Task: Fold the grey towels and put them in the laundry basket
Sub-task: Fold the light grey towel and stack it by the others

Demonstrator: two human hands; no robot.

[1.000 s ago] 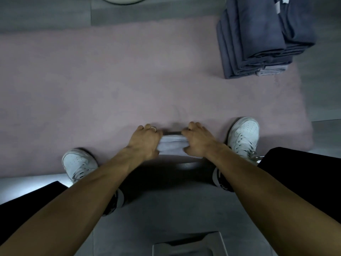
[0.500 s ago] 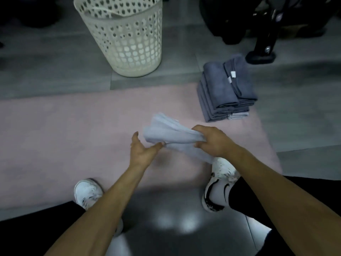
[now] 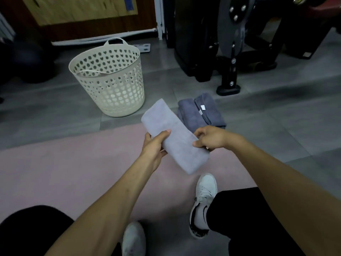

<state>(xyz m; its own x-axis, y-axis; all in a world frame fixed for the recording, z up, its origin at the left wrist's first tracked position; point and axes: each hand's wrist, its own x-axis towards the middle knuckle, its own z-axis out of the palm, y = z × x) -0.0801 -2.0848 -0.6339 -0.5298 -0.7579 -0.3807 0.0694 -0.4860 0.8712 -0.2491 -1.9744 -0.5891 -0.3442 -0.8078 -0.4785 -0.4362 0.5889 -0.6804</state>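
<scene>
We saw open air between the folded towel (image 3: 173, 137) we held and the laundry basket (image 3: 110, 80), with bare grey floor (image 3: 55, 111) beneath that gap. The basket's mouth stood uncovered, though its far handle (image 3: 115, 41) rose above the rim. The stack of dark towels (image 3: 201, 112) lay just right of the path. Black gym equipment (image 3: 228, 52) blocked the far right. Inside the basket we could perhaps make out nothing; the view was dim.

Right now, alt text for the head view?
Both hands, left hand and right hand, hold a folded light grey towel above a pink mat. A cream laundry basket stands ahead on the grey floor, a stack of darker grey towels beside it.
</scene>
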